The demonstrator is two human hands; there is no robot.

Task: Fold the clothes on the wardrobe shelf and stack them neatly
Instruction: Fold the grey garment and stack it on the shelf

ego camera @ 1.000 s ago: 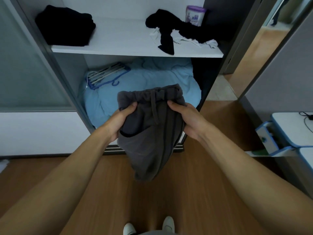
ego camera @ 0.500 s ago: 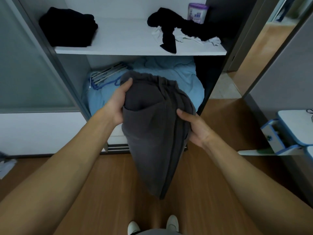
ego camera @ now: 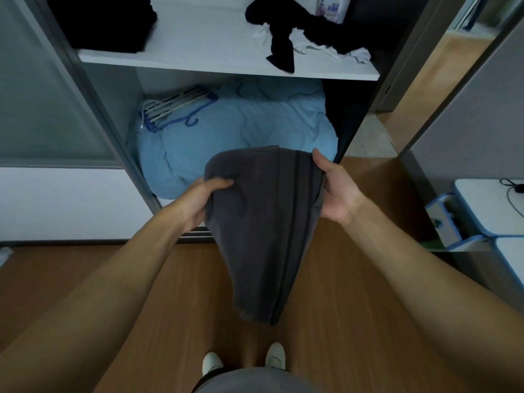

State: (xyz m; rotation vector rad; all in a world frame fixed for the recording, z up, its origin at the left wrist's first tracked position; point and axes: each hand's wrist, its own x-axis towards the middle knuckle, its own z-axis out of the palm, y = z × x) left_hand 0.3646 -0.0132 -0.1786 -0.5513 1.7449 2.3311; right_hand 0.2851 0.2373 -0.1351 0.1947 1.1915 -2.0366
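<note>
The person is standing before the wardrobe, working mid-fold on one piece. On the left of the shelf [ego camera: 198,59] a black stack [ego camera: 102,24] is lying already folded; on the right a loose black and white heap [ego camera: 297,35] is waiting, one end drooping over the shelf's edge. So the task seems to be somewhere in the middle: one pile made, one garment in hand, more to do.

The grey garment [ego camera: 263,222] is hanging in the air below the shelf, in front of the blue bedding [ego camera: 241,131], and its lower end is dangling over the floor [ego camera: 354,293]. It looks doubled lengthwise, with a dark stripe running down its right side. The next move is probably calling for the hanging end to be brought up to the top edge, the halves squared, and the piece then laid on the black stack.

The left grip [ego camera: 198,199] is closing on the garment's upper left edge, thumb lying across the front and fingers tucked out of sight under the cloth. The right grip [ego camera: 337,191] is pinching the upper right corner, thumb pressing on the near face at the top edge, palm turned to the cloth, fingers hidden behind it. Both are holding the top edge stretched between them.
</note>
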